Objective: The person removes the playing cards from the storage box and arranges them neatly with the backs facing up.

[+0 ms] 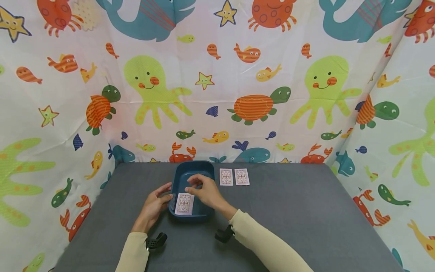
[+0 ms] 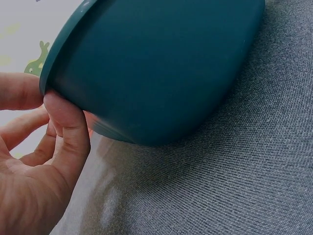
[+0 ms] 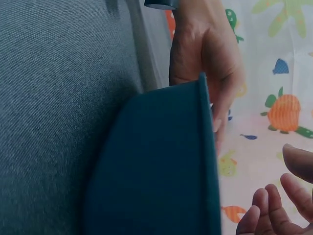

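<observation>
A dark teal plastic bin (image 1: 203, 208) sits on the grey table, with patterned playing cards (image 1: 184, 204) lying face down in its near left corner. Whether these are one card or a stack, I cannot tell. My left hand (image 1: 154, 207) pinches the bin's left rim between thumb and fingers; the left wrist view shows the thumb (image 2: 66, 115) against the outer wall. Above the bin hovers my right hand (image 1: 205, 190), its fingers loosely bent. In the right wrist view its thumb and fingers (image 3: 276, 210) stand apart, with nothing visible between them.
Two more face-down cards, a left one (image 1: 226, 177) and a right one (image 1: 242, 176), lie side by side just right of the bin. A curtain (image 1: 210, 105) printed with sea animals hangs behind the grey table (image 1: 289, 211) and along both sides.
</observation>
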A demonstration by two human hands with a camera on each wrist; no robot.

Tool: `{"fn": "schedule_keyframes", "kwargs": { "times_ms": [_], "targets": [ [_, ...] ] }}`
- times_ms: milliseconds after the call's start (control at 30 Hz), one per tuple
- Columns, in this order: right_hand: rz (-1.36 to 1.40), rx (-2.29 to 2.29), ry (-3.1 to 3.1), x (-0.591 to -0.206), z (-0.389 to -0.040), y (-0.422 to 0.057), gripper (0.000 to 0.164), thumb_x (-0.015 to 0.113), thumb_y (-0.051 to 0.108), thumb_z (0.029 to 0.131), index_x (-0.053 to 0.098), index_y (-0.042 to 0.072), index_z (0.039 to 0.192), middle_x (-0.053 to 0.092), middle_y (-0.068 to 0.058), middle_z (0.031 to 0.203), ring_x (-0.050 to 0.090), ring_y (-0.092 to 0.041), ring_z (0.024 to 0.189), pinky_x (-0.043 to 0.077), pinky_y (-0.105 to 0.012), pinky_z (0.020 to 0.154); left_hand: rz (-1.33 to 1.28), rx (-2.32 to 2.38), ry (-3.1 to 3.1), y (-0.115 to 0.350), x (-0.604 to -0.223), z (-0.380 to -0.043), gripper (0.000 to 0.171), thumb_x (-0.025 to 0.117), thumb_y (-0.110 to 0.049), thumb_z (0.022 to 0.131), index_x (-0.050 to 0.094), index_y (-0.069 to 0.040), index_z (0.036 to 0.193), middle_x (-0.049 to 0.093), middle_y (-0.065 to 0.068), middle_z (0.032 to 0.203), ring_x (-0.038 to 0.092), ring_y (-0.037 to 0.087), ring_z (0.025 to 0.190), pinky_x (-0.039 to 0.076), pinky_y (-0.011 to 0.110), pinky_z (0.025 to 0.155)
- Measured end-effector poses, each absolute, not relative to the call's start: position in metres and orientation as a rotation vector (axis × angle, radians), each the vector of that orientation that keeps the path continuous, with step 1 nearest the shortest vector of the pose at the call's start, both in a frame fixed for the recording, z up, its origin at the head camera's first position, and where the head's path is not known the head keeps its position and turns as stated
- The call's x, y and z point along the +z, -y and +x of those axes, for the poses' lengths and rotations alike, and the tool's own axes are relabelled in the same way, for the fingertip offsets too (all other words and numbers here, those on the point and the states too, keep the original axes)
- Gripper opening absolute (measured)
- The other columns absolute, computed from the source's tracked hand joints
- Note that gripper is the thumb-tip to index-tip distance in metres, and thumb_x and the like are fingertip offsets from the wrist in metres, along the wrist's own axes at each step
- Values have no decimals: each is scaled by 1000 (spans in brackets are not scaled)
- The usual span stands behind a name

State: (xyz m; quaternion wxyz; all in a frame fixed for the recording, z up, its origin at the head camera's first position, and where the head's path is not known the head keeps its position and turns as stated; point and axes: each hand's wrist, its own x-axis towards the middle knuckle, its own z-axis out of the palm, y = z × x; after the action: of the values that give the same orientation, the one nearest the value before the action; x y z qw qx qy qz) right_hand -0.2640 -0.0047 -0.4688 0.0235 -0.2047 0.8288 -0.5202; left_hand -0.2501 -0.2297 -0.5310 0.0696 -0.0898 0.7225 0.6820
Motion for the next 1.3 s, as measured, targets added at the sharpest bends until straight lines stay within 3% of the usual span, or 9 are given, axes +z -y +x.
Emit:
{"fn": "schedule_keyframes", "kwargs": {
  "times_ms": [400,767,1033,1300],
  "targets": [
    [-559,-1415,-2619,-484,-278,22,44,75,27,86,64,14,127,67,-10,121,64,-26,107,53,-37,89,-242,2066,-2167,230,-529,-250,51,56,-11,97,45,-17,147,43,9,147,47,28,126,46,35,92],
    [-452,-1255,-2653,-499,-289,32,47,82,23,79,66,11,121,66,-13,119,63,-24,98,53,-39,80,-235,2085,-2147,230,-528,-249,51,56,-9,97,44,-15,147,42,11,147,48,27,123,48,31,86],
    [-372,-1163,-2659,-506,-292,35,50,85,21,76,67,11,122,67,-14,119,62,-27,102,52,-45,90,-233,2094,-2128,230,-532,-249,52,56,-9,97,44,-16,147,42,10,148,48,28,124,48,31,87],
    [-444,-1046,-2712,-511,-293,34,54,90,23,69,71,12,118,70,-11,115,64,-26,104,51,-42,91,-210,2111,-2138,229,-531,-250,53,57,-7,96,44,-13,147,42,12,147,51,28,121,49,31,83]
  ]
}}
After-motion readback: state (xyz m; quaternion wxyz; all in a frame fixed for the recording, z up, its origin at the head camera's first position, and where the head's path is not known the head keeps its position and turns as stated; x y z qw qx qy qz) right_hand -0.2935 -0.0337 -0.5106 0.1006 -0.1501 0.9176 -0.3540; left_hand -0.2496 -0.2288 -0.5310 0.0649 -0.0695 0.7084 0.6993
